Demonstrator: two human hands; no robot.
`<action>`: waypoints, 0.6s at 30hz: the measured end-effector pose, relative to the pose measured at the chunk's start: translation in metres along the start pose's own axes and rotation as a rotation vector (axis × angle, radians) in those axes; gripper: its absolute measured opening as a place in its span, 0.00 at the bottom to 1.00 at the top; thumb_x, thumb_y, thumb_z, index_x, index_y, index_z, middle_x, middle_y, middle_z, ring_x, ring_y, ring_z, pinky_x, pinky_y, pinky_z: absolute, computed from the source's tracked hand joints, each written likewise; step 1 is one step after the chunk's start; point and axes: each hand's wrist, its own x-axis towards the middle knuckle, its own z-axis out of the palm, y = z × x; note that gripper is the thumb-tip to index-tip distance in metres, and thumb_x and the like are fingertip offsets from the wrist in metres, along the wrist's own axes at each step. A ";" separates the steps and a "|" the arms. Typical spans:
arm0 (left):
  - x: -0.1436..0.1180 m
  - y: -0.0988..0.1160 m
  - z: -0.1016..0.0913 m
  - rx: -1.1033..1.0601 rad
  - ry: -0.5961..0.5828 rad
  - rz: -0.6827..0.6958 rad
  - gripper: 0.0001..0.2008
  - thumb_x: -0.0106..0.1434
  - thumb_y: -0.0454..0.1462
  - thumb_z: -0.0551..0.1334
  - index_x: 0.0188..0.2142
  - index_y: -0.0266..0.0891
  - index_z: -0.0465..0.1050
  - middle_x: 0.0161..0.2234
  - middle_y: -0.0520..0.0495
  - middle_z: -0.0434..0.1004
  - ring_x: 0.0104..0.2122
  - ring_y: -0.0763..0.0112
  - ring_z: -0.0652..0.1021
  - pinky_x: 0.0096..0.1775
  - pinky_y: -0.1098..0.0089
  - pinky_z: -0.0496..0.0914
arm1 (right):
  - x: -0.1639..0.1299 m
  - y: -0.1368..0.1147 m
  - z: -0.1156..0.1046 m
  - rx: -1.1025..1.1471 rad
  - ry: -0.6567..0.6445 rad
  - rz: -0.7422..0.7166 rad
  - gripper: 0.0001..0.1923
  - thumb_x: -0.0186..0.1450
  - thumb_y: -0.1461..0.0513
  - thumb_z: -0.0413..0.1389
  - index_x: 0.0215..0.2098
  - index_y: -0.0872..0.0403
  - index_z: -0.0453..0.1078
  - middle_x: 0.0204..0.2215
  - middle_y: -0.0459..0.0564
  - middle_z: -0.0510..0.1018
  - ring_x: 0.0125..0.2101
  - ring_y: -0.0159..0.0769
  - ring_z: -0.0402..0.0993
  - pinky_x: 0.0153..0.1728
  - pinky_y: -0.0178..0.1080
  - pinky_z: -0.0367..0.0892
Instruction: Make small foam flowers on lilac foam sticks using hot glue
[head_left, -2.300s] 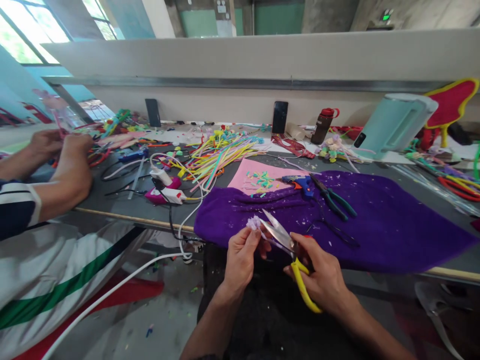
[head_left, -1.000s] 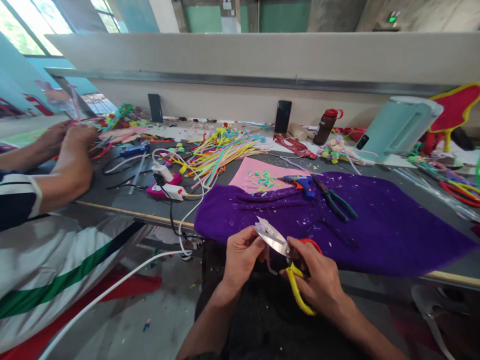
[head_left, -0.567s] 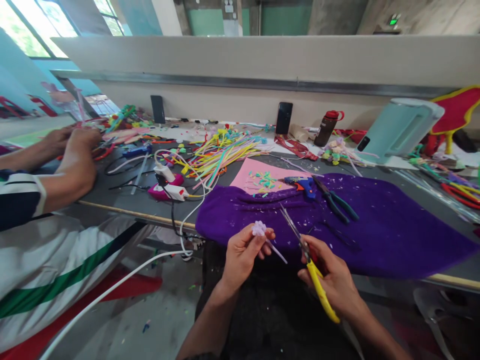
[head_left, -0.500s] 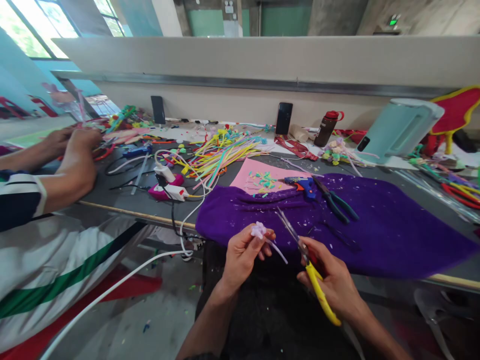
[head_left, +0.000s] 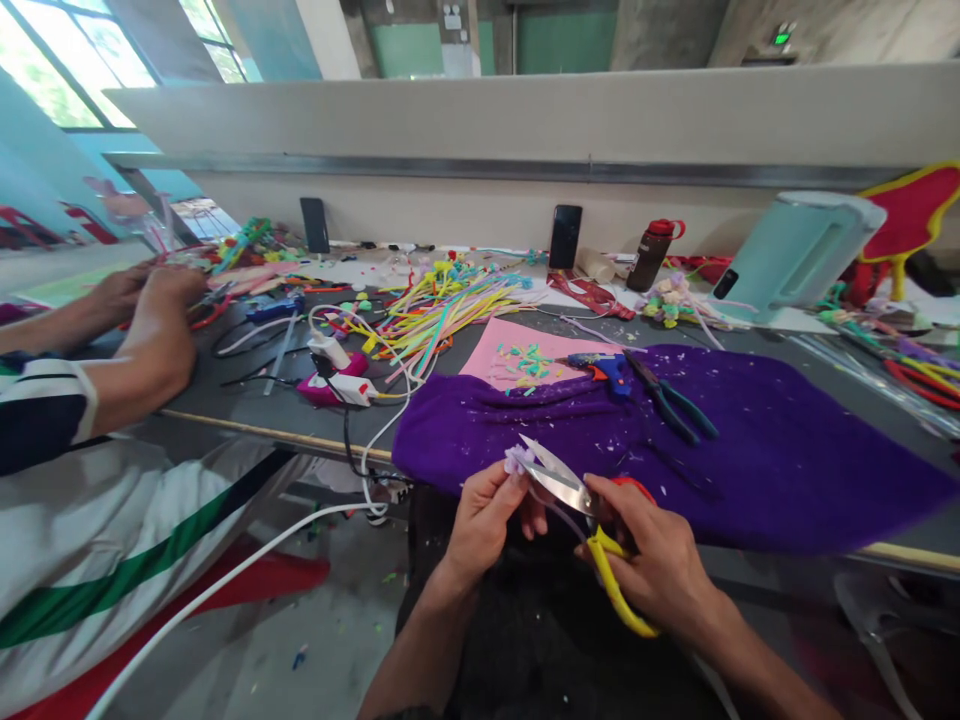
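Between the fingertips of my left hand (head_left: 484,515) is a small lilac pipe-cleaner flower (head_left: 517,460), its thin stem trailing to the right. My right hand (head_left: 649,545) grips scissors (head_left: 619,590) with yellow and red handles. Their blades are parted, and the tips reach the flower; whether they touch it I cannot tell. Beyond both hands, a purple cloth (head_left: 765,450) sprinkled with pale clippings covers the table edge. On it lie dark-handled pliers (head_left: 675,400). A blue glue gun (head_left: 607,370) rests by a pink sheet (head_left: 480,355) holding short coloured bits.
At the left, a co-worker's hands (head_left: 161,285) work over the table. A power strip (head_left: 341,388) and white cable (head_left: 247,570) lie near me. Behind are a pile of pipe cleaners (head_left: 450,315), a phone (head_left: 565,237), a brown bottle (head_left: 654,257) and a mint-green appliance (head_left: 802,255).
The scissors have swung left toward the flower, and their blades have spread apart. My right hand has shifted slightly left, while my left hand stays nearly in place.
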 end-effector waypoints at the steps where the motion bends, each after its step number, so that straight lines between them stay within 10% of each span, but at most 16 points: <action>1: 0.000 0.000 0.000 -0.018 -0.006 -0.016 0.14 0.61 0.42 0.56 0.28 0.33 0.73 0.16 0.50 0.71 0.14 0.77 0.70 0.16 0.77 0.61 | 0.001 0.000 0.001 -0.011 0.000 -0.005 0.30 0.56 0.58 0.58 0.55 0.53 0.55 0.31 0.49 0.71 0.29 0.35 0.70 0.28 0.35 0.64; 18: 0.001 -0.001 0.007 -0.115 -0.020 -0.037 0.13 0.59 0.42 0.58 0.27 0.33 0.71 0.19 0.49 0.72 0.13 0.76 0.71 0.14 0.78 0.63 | 0.003 0.000 0.005 -0.012 0.040 -0.057 0.31 0.57 0.61 0.57 0.57 0.54 0.54 0.32 0.51 0.71 0.31 0.37 0.69 0.29 0.37 0.65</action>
